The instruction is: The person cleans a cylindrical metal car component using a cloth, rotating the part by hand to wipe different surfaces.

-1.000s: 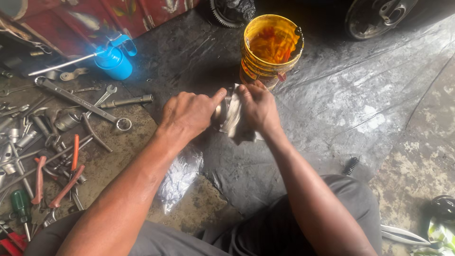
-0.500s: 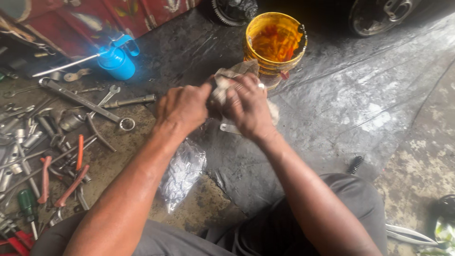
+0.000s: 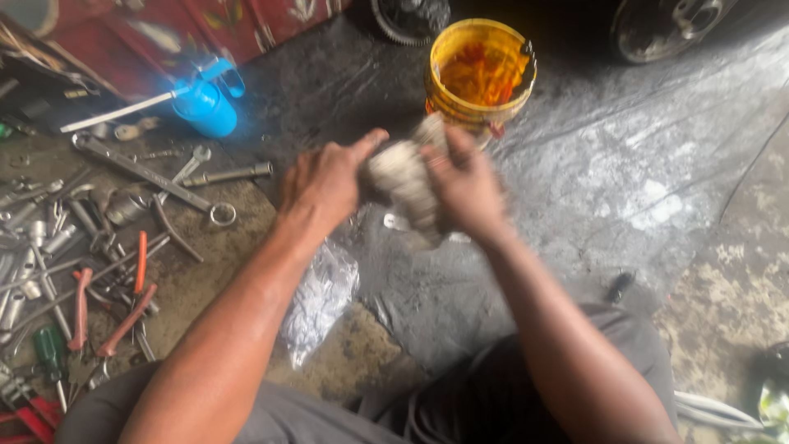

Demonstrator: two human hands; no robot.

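Observation:
In the head view both of my hands meet over a dark plastic sheet (image 3: 625,189) on the ground. My left hand (image 3: 325,185) and my right hand (image 3: 467,182) together grip a pale, dirty rag (image 3: 407,185) bunched between them. The rag wraps something that I cannot make out. Just beyond my hands stands a yellow bucket (image 3: 481,78) with orange liquid inside. A small pale piece (image 3: 394,222) lies on the sheet under the rag.
Left of me lie several wrenches (image 3: 140,168), red-handled pliers (image 3: 107,316), sockets and screwdrivers on the dirt. A blue oil can (image 3: 205,103) stands at the back left. A clear plastic bag (image 3: 320,300) lies near my left forearm. Wheels sit at the top edge.
My hands have lifted and turned the rag bundle between them, shifting slightly toward the bucket. The rag now covers more of what they hold.

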